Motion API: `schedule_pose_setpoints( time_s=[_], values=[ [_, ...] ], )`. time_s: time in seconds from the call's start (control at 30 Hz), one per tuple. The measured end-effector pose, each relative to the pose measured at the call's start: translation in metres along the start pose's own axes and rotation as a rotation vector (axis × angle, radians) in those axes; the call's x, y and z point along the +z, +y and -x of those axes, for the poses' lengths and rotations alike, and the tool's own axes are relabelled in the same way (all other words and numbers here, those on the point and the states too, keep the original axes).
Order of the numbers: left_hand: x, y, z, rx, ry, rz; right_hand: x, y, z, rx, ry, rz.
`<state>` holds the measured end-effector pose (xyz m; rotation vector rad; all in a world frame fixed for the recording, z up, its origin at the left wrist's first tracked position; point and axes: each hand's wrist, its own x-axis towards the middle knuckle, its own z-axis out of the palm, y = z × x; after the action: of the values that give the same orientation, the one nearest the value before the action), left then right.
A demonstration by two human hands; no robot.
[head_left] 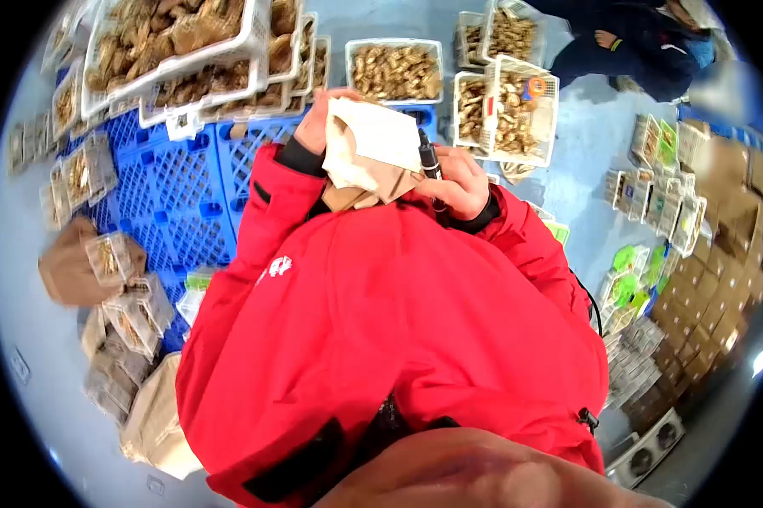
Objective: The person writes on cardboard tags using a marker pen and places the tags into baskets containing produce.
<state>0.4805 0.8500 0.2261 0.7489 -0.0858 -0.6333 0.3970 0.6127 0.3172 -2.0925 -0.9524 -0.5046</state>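
My left hand point(315, 120) grips the left edge of a torn, pale piece of cardboard point(373, 135), held up in front of my chest. Brown torn layers show along its lower part. A black marker pen point(430, 162) stands nearly upright in my right hand point(459, 184), whose fingers close round it at the right edge of the cardboard. The pen's upper end touches or overlaps the cardboard; I cannot tell which.
White crates point(259, 72) of what look like brown mushrooms are stacked front left, beside blue plastic pallets point(174, 190). Another mushroom crate point(393, 42) stands ahead. More crates point(551, 144) stand front right, one holding an orange tape roll point(536, 87). A person in dark clothes point(623, 46) is beyond.
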Motion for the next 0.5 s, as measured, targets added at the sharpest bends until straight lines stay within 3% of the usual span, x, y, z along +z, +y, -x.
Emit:
schedule_pose_setpoints(
  time_s=[0.03,0.07,0.1,0.2,0.23,0.3,0.37,0.43,0.5],
  values=[
    [-0.004,-0.007,0.004,0.015,0.041,0.024,0.003,-0.001,0.003,-0.042,-0.037,-0.039],
    [0.009,0.000,0.010,0.006,0.092,-0.160,0.004,-0.003,0.000,-0.048,-0.081,-0.059],
    [0.020,0.012,0.010,-0.015,0.136,-0.343,0.004,-0.001,-0.004,0.028,-0.158,-0.136],
    [0.038,0.015,0.012,0.036,0.204,-0.382,0.003,0.001,0.001,0.306,-0.043,-0.278],
    [0.039,0.013,0.012,0.067,0.222,-0.400,0.011,0.000,0.000,0.578,0.159,-0.590],
    [0.037,0.010,0.014,0.058,0.239,-0.400,0.021,-0.007,-0.011,0.913,0.426,-1.033],
    [0.037,0.008,0.016,0.070,0.281,-0.395,0.026,-0.014,-0.035,1.102,0.390,-1.070],
    [0.040,0.006,0.019,0.102,0.354,-0.380,0.040,-0.007,-0.030,1.275,0.339,-0.900],
    [0.041,0.008,0.022,0.093,0.387,-0.439,0.046,-0.003,-0.031,1.229,0.385,-0.791]
  ],
)
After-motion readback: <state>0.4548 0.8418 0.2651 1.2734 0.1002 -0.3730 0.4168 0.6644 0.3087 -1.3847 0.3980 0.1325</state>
